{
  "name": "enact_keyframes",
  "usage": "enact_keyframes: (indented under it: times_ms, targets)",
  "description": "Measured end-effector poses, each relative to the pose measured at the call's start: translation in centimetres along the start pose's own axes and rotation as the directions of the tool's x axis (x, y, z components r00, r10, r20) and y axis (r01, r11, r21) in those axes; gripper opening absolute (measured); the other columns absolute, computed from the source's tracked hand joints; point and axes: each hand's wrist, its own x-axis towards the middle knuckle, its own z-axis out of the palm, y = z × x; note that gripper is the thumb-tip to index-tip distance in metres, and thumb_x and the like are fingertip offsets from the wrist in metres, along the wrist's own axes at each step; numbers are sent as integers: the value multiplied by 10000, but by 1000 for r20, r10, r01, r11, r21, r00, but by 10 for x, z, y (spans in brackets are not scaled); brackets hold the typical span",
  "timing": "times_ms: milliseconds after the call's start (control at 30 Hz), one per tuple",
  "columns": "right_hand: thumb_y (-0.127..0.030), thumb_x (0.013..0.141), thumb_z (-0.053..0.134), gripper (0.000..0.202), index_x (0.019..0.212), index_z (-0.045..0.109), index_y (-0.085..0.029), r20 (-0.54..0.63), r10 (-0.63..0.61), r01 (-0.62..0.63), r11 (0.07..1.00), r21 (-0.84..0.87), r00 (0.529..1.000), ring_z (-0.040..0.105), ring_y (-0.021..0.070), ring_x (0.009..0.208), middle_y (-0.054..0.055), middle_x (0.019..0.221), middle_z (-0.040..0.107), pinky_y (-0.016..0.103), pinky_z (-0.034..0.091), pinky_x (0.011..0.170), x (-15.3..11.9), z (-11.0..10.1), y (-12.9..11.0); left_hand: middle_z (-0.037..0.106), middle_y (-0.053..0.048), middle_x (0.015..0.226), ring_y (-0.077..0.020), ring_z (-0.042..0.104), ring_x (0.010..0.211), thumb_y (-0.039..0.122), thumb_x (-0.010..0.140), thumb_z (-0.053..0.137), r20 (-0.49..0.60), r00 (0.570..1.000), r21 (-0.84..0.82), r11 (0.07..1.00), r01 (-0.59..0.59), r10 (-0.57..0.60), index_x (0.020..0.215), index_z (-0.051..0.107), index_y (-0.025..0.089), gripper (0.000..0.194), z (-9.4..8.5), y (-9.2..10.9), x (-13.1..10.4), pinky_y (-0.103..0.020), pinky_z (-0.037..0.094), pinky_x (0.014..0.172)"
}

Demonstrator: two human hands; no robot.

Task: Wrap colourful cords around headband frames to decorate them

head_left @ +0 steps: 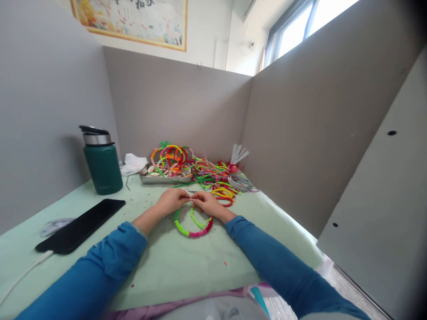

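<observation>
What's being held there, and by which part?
The left hand and right hand pinch the fuzzy multicolored ring at its far side; the exact spot is hidden.

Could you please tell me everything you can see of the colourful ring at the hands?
The colourful ring looks fuzzy, like pipe cleaner, in sections: green at left, then lime, bright pink at the near edge and red at right. A lime strand curves inside it. It sits over the pale green table cover. The left hand and right hand pinch together at its far side, hiding that part, so whether the loop is closed cannot be told.
</observation>
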Motion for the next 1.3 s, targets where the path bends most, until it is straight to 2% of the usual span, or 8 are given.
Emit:
enact_keyframes:
  times_ms: [167, 333, 433, 567, 700, 967, 1167, 1300]
  targets:
    - [-302, 805, 490, 200, 913, 570, -153, -33, 92, -85, 983, 164, 995, 488, 47, 436, 24, 786, 640, 149, 317, 356, 3, -3, 0, 682, -51, 756, -176, 555, 680, 367, 753, 476, -80, 993, 178, 979, 100, -87, 800, 703, 225, 272, -3, -2, 1, -240, 306, 588]
    - [-233, 752, 527, 188, 909, 558, -134, -80, 170, -139, 944, 299, 982, 453, 39, 396, 4, 686, 626, 152, 332, 367, 6, -6, 2, 662, -29, 669, -167, 565, 640, 363, 717, 515, -112, 978, 52, 981, 185, -178, 763, 674, 207, 227, -6, -11, 2, -232, 328, 573]
    - [-220, 738, 525, 170, 877, 563, -130, -91, 178, -142, 942, 304, 980, 407, 39, 363, -23, 595, 589, 160, 305, 352, 6, -6, 4, 657, -14, 663, -155, 575, 621, 343, 691, 538, -126, 977, -18, 986, 169, -169, 745, 647, 203, 186, -5, -14, 2, -230, 350, 577]
    - [-229, 733, 519, 170, 863, 567, -131, -114, 188, -148, 945, 293, 975, 382, 40, 347, -36, 562, 563, 168, 254, 336, 6, -7, 4, 652, -2, 651, -142, 585, 583, 321, 674, 536, -84, 984, -101, 984, 146, -155, 733, 624, 194, 165, -3, -14, 3, -232, 385, 582]
    - [-227, 732, 502, 168, 851, 577, -137, -155, 195, -151, 955, 256, 969, 348, 42, 342, -43, 550, 533, 177, 221, 336, 5, -7, 2, 661, -21, 666, -148, 598, 562, 373, 642, 562, -3, 966, -284, 927, 246, -257, 723, 613, 167, 227, -1, -15, 5, -237, 421, 557]
    - [-233, 747, 496, 192, 870, 613, -145, -183, 69, -57, 996, 75, 981, 384, 64, 449, -30, 572, 542, 174, 276, 420, 8, -8, 7, 670, -63, 695, -167, 594, 591, 334, 537, 652, 127, 850, -478, 720, 503, -511, 677, 604, 142, 242, -7, 1, 3, -219, 390, 448]
    - [-223, 753, 486, 189, 852, 624, -141, -201, 18, -17, 1000, 6, 979, 407, 75, 479, -21, 588, 551, 186, 305, 458, 8, -9, 7, 666, -76, 715, -163, 577, 583, 400, 542, 667, 146, 837, -474, 705, 528, -528, 689, 618, 132, 309, -7, -2, 2, -230, 414, 452]
    - [-224, 755, 482, 190, 850, 622, -139, -212, -14, 13, 1000, -7, 977, 422, 79, 496, -21, 591, 547, 188, 318, 473, 6, -8, 5, 650, -87, 723, -168, 585, 606, 341, 552, 660, 186, 825, -605, 600, 524, -533, 744, 612, 127, 292, -5, -8, 1, -235, 431, 472]
